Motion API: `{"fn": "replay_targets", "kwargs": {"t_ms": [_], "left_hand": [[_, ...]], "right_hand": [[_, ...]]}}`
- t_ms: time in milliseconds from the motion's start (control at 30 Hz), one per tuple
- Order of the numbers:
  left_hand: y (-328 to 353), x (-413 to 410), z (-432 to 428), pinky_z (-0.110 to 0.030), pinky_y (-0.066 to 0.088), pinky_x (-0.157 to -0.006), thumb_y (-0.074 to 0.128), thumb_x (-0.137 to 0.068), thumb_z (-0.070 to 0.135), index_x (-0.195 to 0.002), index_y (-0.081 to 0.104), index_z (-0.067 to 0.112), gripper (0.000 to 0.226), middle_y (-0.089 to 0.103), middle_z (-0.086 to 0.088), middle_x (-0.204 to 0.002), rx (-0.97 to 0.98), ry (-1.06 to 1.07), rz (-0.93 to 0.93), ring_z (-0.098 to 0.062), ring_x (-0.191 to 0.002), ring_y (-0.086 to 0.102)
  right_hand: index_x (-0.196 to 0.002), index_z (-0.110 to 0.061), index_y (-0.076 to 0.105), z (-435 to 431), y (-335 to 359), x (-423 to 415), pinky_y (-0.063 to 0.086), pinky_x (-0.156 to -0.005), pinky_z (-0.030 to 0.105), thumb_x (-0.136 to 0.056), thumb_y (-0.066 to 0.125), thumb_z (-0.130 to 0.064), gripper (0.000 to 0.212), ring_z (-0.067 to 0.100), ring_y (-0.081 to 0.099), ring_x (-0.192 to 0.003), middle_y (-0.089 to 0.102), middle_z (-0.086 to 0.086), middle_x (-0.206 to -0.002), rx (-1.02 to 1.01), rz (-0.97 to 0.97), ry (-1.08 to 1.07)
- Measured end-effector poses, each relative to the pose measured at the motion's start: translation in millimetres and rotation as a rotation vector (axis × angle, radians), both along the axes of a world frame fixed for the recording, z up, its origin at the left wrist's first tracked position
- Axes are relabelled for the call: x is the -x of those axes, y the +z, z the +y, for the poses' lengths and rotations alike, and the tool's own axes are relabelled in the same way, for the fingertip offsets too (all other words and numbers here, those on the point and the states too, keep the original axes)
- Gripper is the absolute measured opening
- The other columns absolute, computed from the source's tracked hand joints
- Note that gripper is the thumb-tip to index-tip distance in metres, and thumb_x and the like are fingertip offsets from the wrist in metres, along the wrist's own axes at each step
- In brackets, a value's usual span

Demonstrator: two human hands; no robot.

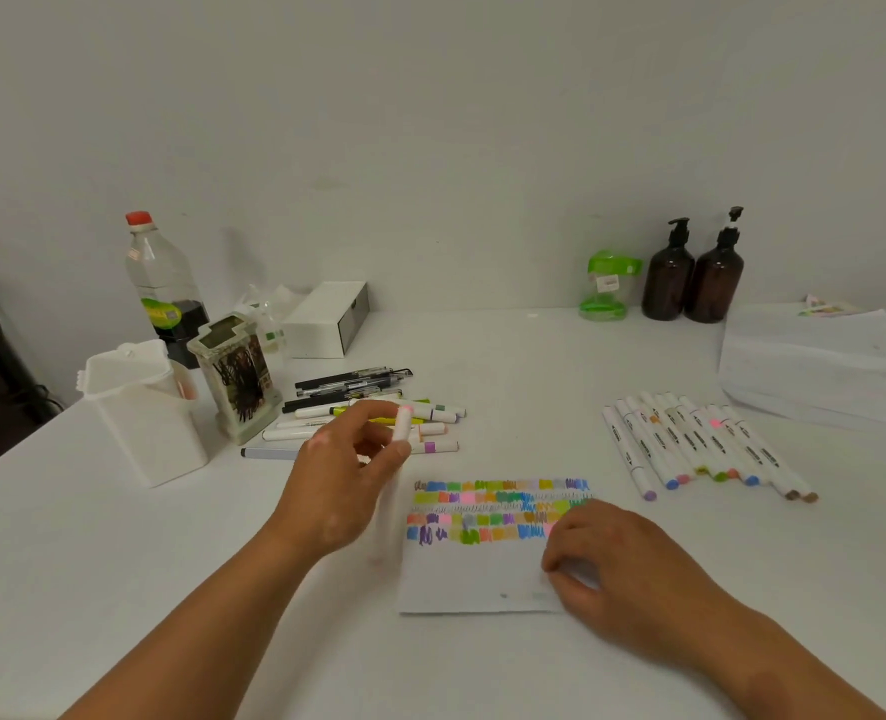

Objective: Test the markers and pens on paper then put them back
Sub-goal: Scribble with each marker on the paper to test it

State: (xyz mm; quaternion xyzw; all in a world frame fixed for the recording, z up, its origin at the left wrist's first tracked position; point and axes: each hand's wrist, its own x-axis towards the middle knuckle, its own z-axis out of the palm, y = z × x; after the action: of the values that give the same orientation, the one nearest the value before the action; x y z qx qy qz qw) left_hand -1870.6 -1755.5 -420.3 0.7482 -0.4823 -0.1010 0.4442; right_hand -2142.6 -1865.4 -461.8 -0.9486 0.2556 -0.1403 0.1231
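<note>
My left hand (336,480) was pinching a marker (398,449) between the thumb and curled fingers, just off the left edge of the paper (472,574). The marker was a smooth white plastic barrel, blurred. Its long axis stood nearly upright, with the pink-tipped end up and away from me and the lower end down toward the table (170,589).

My right hand (617,569) lay to the right of that grip. Its fingers were loosely bent and the fingertips pressed the sheet's lower right part. The sheet was flat and white, with rows of small scribbled colour patches across its upper half.

Just beyond the gripping fingers was a loose heap of pens and markers (378,407), with dark slim pens at the back and white barrels in front, mostly lying crosswise. Left of the grip stood a squarish white plastic tub (144,433) with its hinged lid tipped open. I could see something orange inside but could not tell what. Beside it was a glossy decorated pen holder (238,376).

Well to the right of the grip, past the paper, a row of markers (700,449) lay side by side with their coloured ends toward me. Behind them sat a stack of white sheets (815,366), and two brown pump bottles (693,278) stood at the wall.
</note>
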Motion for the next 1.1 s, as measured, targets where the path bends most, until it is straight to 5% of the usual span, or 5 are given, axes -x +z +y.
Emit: {"fn": "replay_targets", "kwargs": {"t_ms": [333, 600, 700, 867, 1100], "left_hand": [[-2, 8, 17, -0.034, 0.058, -0.071, 0.068, -0.09, 0.008, -0.109, 0.07, 0.028, 0.028, 0.07, -0.018, -0.094, 0.22, -0.097, 0.791, -0.028, -0.082, 0.068], [-19, 41, 25, -0.031, 0.06, -0.071, 0.074, -0.076, 0.011, -0.098, 0.06, 0.001, 0.027, 0.068, -0.031, -0.102, 0.224, -0.206, 1.124, -0.036, -0.088, 0.071], [-25, 51, 25, -0.03, 0.058, -0.072, 0.074, -0.08, 0.018, -0.095, 0.059, 0.001, 0.027, 0.07, -0.024, -0.097, 0.124, -0.25, 0.897, -0.03, -0.087, 0.073], [-28, 64, 23, -0.013, 0.047, -0.078, 0.05, -0.103, 0.029, -0.125, 0.061, 0.033, 0.024, 0.07, 0.014, -0.098, -0.151, -0.477, 0.003, -0.003, -0.091, 0.064], [-31, 76, 19, -0.02, 0.042, -0.065, 0.041, -0.105, 0.038, -0.111, 0.052, 0.038, 0.013, 0.061, 0.011, -0.084, -0.153, -0.505, -0.121, -0.008, -0.076, 0.054]], "right_hand": [[-0.097, -0.039, 0.074, 9, 14, -1, 0.043, -0.083, 0.003, -0.084, 0.071, -0.023, 0.021, -0.007, 0.063, -0.097, 0.07, -0.029, -0.094, -0.14, -0.308, -0.048], [-0.117, -0.046, 0.067, 31, 21, -30, 0.059, -0.074, 0.029, -0.078, 0.08, -0.026, 0.045, 0.019, 0.072, -0.08, 0.076, 0.0, -0.09, -0.747, -0.584, 0.063], [-0.093, -0.032, 0.077, 29, 21, -33, 0.055, -0.061, 0.025, -0.075, 0.088, -0.024, 0.023, 0.018, 0.069, -0.062, 0.072, 0.007, -0.07, -0.873, -0.807, -0.055], [-0.085, -0.026, 0.076, 25, 21, -32, 0.052, -0.059, 0.025, -0.075, 0.076, -0.02, 0.011, 0.016, 0.059, -0.057, 0.065, 0.002, -0.064, -0.952, -0.804, -0.063], [-0.081, -0.023, 0.074, 25, 23, -31, 0.048, -0.056, 0.025, -0.074, 0.075, -0.027, 0.008, 0.016, 0.055, -0.056, 0.06, 0.0, -0.062, -0.961, -0.728, 0.006]]}}
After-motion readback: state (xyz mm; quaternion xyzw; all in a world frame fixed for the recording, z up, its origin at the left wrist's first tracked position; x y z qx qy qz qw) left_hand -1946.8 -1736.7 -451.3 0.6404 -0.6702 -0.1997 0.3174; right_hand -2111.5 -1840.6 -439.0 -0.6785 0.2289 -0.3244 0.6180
